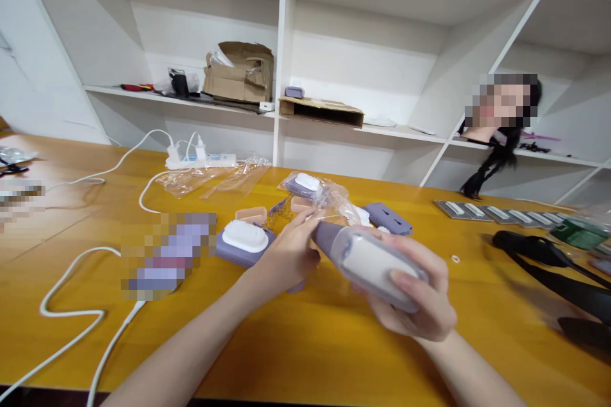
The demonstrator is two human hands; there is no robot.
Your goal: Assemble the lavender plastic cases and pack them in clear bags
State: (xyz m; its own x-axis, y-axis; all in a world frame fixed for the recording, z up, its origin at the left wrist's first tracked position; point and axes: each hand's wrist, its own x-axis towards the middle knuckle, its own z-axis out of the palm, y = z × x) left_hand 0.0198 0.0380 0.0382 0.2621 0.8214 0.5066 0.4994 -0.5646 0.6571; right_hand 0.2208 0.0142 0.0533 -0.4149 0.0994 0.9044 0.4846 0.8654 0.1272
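Note:
My right hand (pixel 420 296) is wrapped around a purple, rounded device with a pale, clear-covered face (pixel 379 267), tilted above the table. At the device's far end, my left hand (pixel 289 251) is closed at a crumpled clear plastic bag (pixel 334 200); its fingertips are partly hidden. Just left of that hand lies a similar purple device with a white oval top (pixel 245 236). Another white-topped purple piece (pixel 305 184) sits behind in clear wrapping. A perforated purple part (pixel 389 219) lies beyond the right hand.
A phone (pixel 172 254) with a white cable lies at left. A power strip (pixel 203 161) and loose plastic film (pixel 238 175) are at the back. On the right are black straps (pixel 548 257), flat grey trays (pixel 491 213) and a small white ring (pixel 455 259). White shelves stand behind.

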